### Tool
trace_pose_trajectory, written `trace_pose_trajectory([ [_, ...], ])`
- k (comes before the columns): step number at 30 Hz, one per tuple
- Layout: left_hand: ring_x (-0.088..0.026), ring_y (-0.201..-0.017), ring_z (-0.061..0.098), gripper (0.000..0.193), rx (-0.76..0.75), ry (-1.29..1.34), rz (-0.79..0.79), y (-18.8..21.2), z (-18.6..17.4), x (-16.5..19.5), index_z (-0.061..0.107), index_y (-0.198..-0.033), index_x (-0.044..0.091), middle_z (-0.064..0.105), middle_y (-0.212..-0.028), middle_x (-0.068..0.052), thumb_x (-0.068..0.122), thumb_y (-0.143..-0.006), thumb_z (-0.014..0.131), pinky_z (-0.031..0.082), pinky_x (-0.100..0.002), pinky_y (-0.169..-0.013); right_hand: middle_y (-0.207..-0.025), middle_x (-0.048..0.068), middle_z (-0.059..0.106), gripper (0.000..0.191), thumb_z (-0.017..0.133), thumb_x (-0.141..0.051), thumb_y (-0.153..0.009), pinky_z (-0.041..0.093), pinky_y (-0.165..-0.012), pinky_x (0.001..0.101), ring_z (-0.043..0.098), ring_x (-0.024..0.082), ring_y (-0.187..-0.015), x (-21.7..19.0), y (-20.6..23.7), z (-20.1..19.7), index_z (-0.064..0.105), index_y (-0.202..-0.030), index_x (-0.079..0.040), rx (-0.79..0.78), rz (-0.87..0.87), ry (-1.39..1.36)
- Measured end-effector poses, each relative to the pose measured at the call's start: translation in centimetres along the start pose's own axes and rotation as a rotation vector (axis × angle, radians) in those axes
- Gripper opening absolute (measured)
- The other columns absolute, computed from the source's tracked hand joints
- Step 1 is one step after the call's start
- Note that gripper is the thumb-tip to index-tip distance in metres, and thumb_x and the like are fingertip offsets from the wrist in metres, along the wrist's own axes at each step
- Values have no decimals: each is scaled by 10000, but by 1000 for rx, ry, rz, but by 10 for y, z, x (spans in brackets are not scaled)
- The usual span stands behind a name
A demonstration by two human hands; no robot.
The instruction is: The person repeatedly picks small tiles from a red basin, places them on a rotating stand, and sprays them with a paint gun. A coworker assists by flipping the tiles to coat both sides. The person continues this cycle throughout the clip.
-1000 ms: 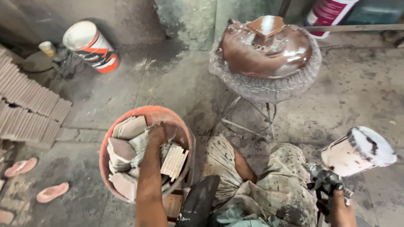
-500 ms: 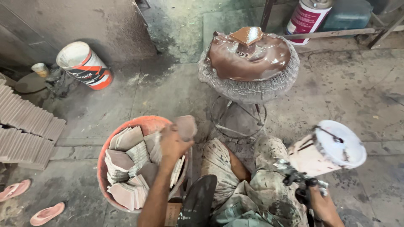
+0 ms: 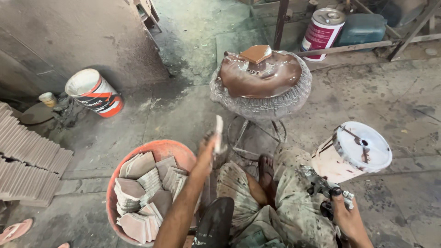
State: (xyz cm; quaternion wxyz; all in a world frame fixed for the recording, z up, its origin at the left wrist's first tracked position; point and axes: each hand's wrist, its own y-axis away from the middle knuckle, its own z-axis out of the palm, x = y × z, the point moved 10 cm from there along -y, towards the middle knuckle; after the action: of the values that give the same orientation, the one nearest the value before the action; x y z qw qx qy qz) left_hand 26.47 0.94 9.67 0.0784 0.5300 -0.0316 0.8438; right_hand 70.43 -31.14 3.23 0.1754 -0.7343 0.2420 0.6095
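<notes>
Holding a pale tile (image 3: 218, 133) edge-on above the orange basin (image 3: 158, 151) of stacked tiles — left hand (image 3: 208, 146) closed on it. Right hand (image 3: 345, 217) grips a spray gun (image 3: 342, 160) — near the paint-coated stand (image 3: 260, 87).

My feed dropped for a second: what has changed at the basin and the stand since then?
The left hand took a tile out of the orange basin and lifted it edge-on toward the stand. The right hand kept its grip on the spray gun. The brown tile stayed on the stand.
</notes>
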Motion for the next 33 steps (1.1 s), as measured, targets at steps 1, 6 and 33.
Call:
trace_pose_trajectory([
  [1, -324, -809, 647, 493, 67, 202, -84, -16, -5, -2, 551, -1148, -26, 577, -994, -186, 391, -973, 748, 612, -431, -685, -703, -34, 442, 394, 524, -367, -1086, 312, -524, 293, 370, 84, -646, 1, -1, 2, 545, -869, -39, -25, -31, 3],
  [6, -186, -907, 705, 386, 219, 254, 244, -99, 5, 95, 623, -1227, 11, 682, -1123, -108, 232, -947, 772, 601, -325, -690, -691, -2, 483, 338, 558, -357, -1033, 387, -545, 320, 423, 115, -641, 37, -14, 9, 584, -904, -46, -27, 9, 152],
  [33, -229, -1112, 686, 1122, 8, 239, 261, -179, 82, 157, 28, -1636, 136, 585, -1367, -141, -134, -804, 729, 579, -372, -943, -816, 117, 665, 508, 655, -442, -983, 485, -719, 343, 590, 175, -779, 85, -15, 5, 645, -1166, 32, 130, 159, 245],
])
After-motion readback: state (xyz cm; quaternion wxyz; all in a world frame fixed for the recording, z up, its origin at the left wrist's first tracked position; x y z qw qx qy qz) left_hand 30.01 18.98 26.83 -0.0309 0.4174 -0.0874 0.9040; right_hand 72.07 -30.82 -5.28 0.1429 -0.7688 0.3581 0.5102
